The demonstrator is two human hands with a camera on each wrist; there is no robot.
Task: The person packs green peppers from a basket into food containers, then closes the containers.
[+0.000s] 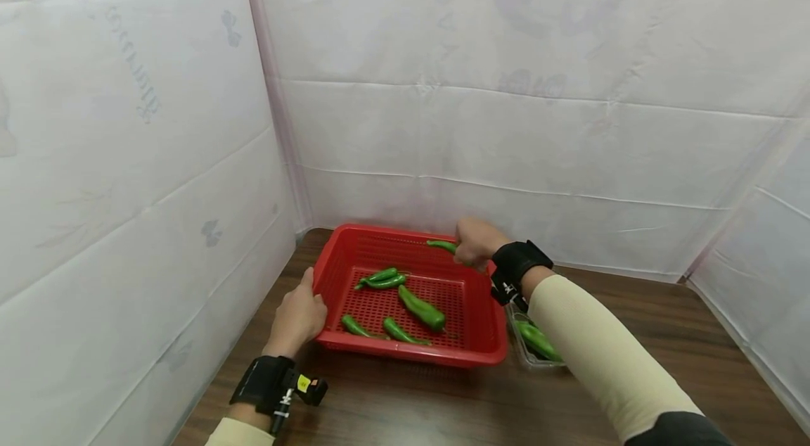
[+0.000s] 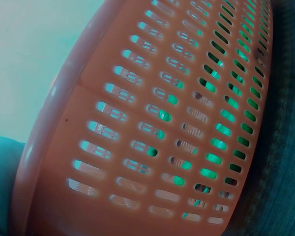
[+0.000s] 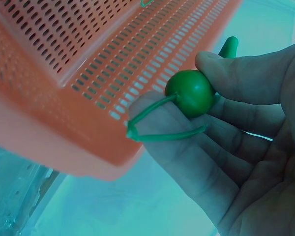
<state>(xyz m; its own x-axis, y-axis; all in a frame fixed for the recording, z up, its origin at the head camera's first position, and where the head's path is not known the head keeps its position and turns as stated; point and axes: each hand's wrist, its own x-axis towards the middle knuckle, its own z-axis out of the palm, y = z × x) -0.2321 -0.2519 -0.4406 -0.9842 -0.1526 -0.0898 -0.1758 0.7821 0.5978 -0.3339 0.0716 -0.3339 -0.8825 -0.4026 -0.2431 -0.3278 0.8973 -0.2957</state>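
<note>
- My right hand (image 1: 479, 240) pinches a slim green pepper (image 3: 189, 91); slackness could drop it
- My left hand (image 1: 297, 314) grips a red, rectangular plastic basket (image 1: 468, 356); tugging could tip it

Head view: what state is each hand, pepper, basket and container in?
Red basket: upright
Basket peppers: lying on basket floor
Left hand: gripping basket's left side
Held pepper: raised above basket floor
Right hand: pinching held pepper
Clear container: upright, partly hidden
Container pepper: lying inside, partly hidden

You wear cream sleeves (image 1: 601, 354), black wrist straps (image 1: 519, 259), a yellow-marked black device (image 1: 313, 392) on the left one, and dark cloth (image 1: 677, 432) at the near right.
</note>
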